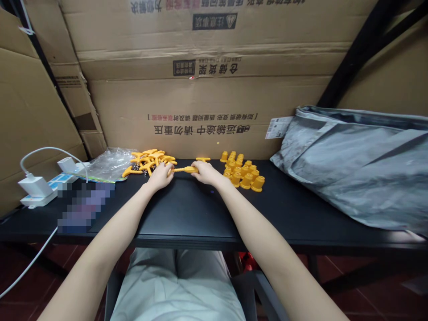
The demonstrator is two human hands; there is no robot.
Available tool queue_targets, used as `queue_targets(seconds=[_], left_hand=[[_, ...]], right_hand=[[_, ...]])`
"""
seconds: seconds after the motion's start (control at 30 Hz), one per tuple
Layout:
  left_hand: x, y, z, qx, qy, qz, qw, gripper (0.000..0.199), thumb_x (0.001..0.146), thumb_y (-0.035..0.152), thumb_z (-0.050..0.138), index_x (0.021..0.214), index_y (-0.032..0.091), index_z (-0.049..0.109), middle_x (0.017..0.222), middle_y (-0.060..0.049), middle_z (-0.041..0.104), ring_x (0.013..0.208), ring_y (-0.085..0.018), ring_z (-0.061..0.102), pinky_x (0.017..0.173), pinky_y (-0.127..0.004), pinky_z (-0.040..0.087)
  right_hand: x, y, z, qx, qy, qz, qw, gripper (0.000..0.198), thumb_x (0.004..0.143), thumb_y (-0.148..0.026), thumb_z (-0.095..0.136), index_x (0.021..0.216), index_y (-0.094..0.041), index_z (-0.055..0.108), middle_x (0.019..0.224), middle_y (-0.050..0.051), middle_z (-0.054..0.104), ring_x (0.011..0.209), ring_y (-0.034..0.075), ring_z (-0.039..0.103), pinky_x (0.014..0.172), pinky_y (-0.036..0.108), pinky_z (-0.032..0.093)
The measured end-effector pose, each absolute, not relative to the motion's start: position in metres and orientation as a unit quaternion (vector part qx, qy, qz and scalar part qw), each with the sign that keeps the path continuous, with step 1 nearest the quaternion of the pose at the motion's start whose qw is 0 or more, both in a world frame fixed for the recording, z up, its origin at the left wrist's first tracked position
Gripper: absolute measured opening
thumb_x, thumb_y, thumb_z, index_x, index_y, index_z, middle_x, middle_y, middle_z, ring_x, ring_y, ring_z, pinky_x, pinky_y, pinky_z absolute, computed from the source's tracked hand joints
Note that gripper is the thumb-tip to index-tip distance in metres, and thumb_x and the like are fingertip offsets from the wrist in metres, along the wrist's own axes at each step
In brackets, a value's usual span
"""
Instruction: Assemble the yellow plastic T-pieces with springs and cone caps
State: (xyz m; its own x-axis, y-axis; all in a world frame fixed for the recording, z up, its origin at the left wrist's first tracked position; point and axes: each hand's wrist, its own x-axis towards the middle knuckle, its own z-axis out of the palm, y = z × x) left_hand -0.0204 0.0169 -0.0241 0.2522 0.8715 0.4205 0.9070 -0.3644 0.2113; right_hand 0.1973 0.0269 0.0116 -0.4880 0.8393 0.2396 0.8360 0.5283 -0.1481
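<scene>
In the head view, a yellow plastic piece (182,170) with a thin ribbed shaft and a thicker right end is stretched level between my hands. My left hand (162,176) is closed around its left end. Fingers of my right hand (204,172) pinch the thicker right end. A pile of yellow T-shaped handles (149,159) with ribbed shafts lies just behind and left of my left hand. One more yellow T-shaped piece (203,159) rests behind my right hand. Several yellow cup-shaped caps (246,180) stand grouped to the right of my right hand.
The black table (187,214) backs onto a large cardboard sheet (207,98). At left are a clear plastic bag (109,165), a power strip (56,185) with a white charger (35,186), and a blurred-out flat object (85,207). A grey bag (351,165) fills the right side.
</scene>
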Motion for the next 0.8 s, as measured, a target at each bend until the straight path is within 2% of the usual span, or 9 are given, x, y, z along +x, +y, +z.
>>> queue_targets(seconds=[0.3, 0.43, 0.6, 0.7, 0.8], left_hand=[[-0.019, 0.014, -0.019, -0.804, -0.528, -0.271, 0.013, 0.026, 0.086, 0.026, 0.049, 0.109, 0.021, 0.057, 0.109, -0.007, 0.065, 0.102, -0.02, 0.062, 0.092, -0.034, 0.048], [-0.02, 0.013, -0.02, -0.793, -0.547, -0.269, 0.008, 0.026, 0.086, 0.027, 0.05, 0.11, 0.021, 0.057, 0.105, -0.006, 0.067, 0.096, -0.02, 0.064, 0.086, -0.032, 0.049], [-0.024, 0.014, -0.021, -0.779, -0.566, -0.27, 0.011, 0.025, 0.084, 0.029, 0.053, 0.108, 0.023, 0.058, 0.098, -0.004, 0.069, 0.09, -0.019, 0.065, 0.08, -0.031, 0.05], [-0.025, 0.014, -0.021, -0.778, -0.56, -0.284, 0.012, 0.025, 0.083, 0.029, 0.054, 0.107, 0.023, 0.059, 0.097, -0.003, 0.069, 0.088, -0.019, 0.065, 0.079, -0.03, 0.049], [-0.025, 0.013, -0.02, -0.777, -0.557, -0.293, 0.017, 0.025, 0.082, 0.028, 0.055, 0.107, 0.023, 0.059, 0.097, -0.004, 0.069, 0.087, -0.019, 0.065, 0.078, -0.03, 0.05]], right_hand=[[0.202, 0.034, 0.004, -0.464, -0.871, 0.019, 0.159, 0.026, 0.086, -0.015, 0.06, 0.112, -0.015, 0.061, 0.114, 0.013, 0.063, 0.109, 0.023, 0.058, 0.093, 0.033, 0.042], [0.201, 0.038, 0.001, -0.448, -0.871, 0.048, 0.198, 0.029, 0.085, -0.013, 0.06, 0.114, -0.013, 0.059, 0.116, 0.014, 0.061, 0.109, 0.022, 0.057, 0.097, 0.034, 0.041], [0.21, 0.049, -0.004, -0.425, -0.846, 0.166, 0.277, 0.045, 0.076, -0.007, 0.065, 0.118, -0.017, 0.053, 0.118, 0.01, 0.06, 0.095, 0.016, 0.061, 0.088, 0.032, 0.048], [0.217, 0.055, -0.006, -0.401, -0.814, 0.279, 0.315, 0.036, 0.076, -0.009, 0.066, 0.11, -0.016, 0.055, 0.105, 0.007, 0.064, 0.083, 0.013, 0.064, 0.081, 0.03, 0.051], [0.22, 0.057, -0.006, -0.376, -0.785, 0.379, 0.313, 0.019, 0.082, -0.023, 0.067, 0.098, -0.015, 0.06, 0.085, 0.004, 0.068, 0.07, 0.013, 0.066, 0.077, 0.03, 0.053]])
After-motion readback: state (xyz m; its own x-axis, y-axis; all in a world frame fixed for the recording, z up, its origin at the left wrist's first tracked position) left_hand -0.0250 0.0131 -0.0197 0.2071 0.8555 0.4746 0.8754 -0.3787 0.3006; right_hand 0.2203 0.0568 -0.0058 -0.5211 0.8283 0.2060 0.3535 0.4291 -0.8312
